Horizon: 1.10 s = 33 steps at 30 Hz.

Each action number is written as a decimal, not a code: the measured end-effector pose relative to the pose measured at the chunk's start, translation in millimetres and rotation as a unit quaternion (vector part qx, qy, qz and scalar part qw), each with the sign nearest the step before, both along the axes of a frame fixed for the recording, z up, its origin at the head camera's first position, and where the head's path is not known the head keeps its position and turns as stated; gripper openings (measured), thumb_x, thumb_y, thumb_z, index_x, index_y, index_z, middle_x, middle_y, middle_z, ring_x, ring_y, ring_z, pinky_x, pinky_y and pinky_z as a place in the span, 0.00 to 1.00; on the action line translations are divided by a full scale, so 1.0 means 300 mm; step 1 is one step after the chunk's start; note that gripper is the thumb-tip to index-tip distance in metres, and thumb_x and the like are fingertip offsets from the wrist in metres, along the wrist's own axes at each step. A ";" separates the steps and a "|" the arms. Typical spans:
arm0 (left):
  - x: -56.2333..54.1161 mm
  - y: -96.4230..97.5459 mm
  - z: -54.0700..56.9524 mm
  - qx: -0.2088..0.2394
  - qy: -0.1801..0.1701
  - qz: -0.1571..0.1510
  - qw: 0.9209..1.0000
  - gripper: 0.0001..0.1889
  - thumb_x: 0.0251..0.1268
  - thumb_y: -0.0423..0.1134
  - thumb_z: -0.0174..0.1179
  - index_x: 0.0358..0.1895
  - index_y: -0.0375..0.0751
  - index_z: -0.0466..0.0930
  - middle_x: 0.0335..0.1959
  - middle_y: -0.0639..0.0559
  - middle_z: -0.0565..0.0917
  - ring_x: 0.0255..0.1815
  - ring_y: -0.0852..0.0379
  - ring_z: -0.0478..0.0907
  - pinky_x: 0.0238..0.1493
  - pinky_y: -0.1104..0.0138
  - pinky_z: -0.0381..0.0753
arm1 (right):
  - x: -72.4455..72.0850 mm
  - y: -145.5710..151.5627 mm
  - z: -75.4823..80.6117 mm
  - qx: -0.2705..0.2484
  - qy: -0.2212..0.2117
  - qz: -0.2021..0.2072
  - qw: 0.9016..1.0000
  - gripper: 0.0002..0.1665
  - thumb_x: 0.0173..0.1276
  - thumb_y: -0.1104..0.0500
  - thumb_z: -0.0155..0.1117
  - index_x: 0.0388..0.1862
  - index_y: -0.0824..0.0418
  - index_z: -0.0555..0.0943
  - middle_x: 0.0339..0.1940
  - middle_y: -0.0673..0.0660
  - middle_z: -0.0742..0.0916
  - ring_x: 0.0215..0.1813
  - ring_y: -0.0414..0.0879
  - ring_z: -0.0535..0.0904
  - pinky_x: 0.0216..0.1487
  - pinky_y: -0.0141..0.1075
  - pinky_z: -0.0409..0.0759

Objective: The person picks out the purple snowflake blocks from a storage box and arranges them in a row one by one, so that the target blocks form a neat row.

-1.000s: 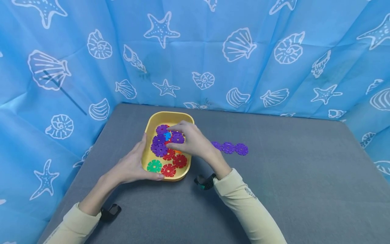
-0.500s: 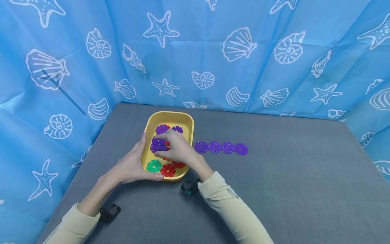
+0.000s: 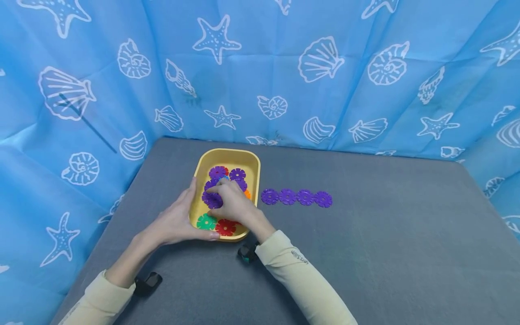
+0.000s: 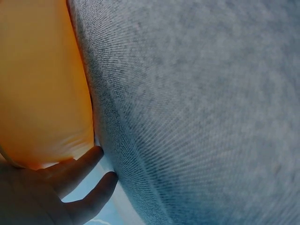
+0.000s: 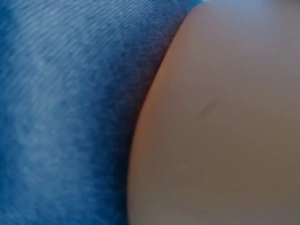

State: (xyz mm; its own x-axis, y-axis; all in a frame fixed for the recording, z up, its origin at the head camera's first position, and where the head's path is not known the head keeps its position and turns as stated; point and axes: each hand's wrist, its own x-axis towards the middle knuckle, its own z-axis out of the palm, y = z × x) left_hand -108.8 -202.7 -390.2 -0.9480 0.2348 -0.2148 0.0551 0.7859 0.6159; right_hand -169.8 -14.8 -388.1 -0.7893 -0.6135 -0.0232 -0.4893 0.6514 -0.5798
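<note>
A yellow tray (image 3: 229, 155) holds several notched plastic discs in purple, red, green, blue and orange. My left hand (image 3: 172, 223) grips the tray at its left side and near corner, the thumb along the near edge. In the left wrist view, fingers (image 4: 96, 194) of that hand lie along the tray's outer wall (image 4: 44, 84). Inside the tray, my right hand (image 3: 234, 205) is over the discs. Its thumb and index finger stand apart beside a purple disc (image 3: 213, 201); the other fingertips are hidden. The right wrist view shows only blurred skin and cloth.
Right of the tray, several purple discs (image 3: 296, 197) lie in a row, edge to edge, on the grey table (image 3: 386, 234). A blue curtain (image 3: 260, 76) with shell and starfish prints hangs behind and beside the table.
My right hand has moved left and slightly toward the near side within the tray, uncovering the whole row of purple discs. The left hand and tray have stayed in place.
</note>
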 end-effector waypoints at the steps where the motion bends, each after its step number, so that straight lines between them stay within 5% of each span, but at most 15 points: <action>1: 0.000 0.001 -0.001 0.000 0.000 0.000 1.000 0.77 0.42 0.71 0.75 0.83 0.55 0.22 0.81 0.40 0.55 0.65 0.44 0.72 0.55 0.49 0.82 | 0.000 0.000 -0.003 0.004 0.003 0.001 1.000 0.32 0.63 0.53 0.78 0.65 0.59 0.82 0.55 0.57 0.84 0.53 0.47 0.73 0.57 0.37 0.75; 8: -0.002 0.003 0.000 0.001 -0.006 0.004 1.000 0.76 0.43 0.70 0.75 0.83 0.54 0.23 0.80 0.40 0.56 0.65 0.45 0.72 0.53 0.53 0.82 | -0.002 -0.005 -0.008 0.038 0.016 0.001 0.999 0.33 0.63 0.50 0.77 0.65 0.60 0.82 0.52 0.56 0.84 0.50 0.47 0.72 0.51 0.34 0.71; 18: -0.003 0.002 -0.003 0.001 -0.004 0.002 1.000 0.76 0.43 0.69 0.76 0.83 0.55 0.23 0.78 0.40 0.57 0.62 0.47 0.73 0.50 0.57 0.81 | 0.002 -0.006 -0.008 0.050 0.004 -0.005 0.999 0.32 0.66 0.49 0.75 0.65 0.61 0.82 0.58 0.58 0.85 0.54 0.47 0.78 0.60 0.35 0.80; 27: -0.004 -0.001 -0.007 0.004 0.001 0.000 1.000 0.76 0.43 0.69 0.76 0.83 0.56 0.22 0.80 0.39 0.55 0.64 0.45 0.73 0.53 0.52 0.82 | 0.001 -0.006 -0.007 0.040 -0.032 -0.019 0.999 0.29 0.66 0.51 0.75 0.61 0.65 0.84 0.54 0.60 0.86 0.47 0.45 0.76 0.49 0.30 0.81; 33: -0.004 0.000 -0.005 0.008 0.001 -0.001 1.000 0.76 0.43 0.69 0.76 0.83 0.57 0.22 0.81 0.39 0.54 0.63 0.45 0.73 0.54 0.52 0.82 | -0.003 -0.010 -0.013 0.014 -0.023 -0.019 0.999 0.20 0.61 0.54 0.78 0.46 0.66 0.88 0.37 0.56 0.85 0.37 0.42 0.73 0.32 0.24 0.73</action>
State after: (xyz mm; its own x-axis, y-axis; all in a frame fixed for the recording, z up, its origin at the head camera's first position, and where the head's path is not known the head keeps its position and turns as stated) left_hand -110.0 -202.8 -391.6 -0.9481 0.2392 -0.2094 0.0571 0.7762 0.6279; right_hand -170.8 -17.7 -392.0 -0.8100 -0.5813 -0.0771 -0.4363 0.6853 -0.5831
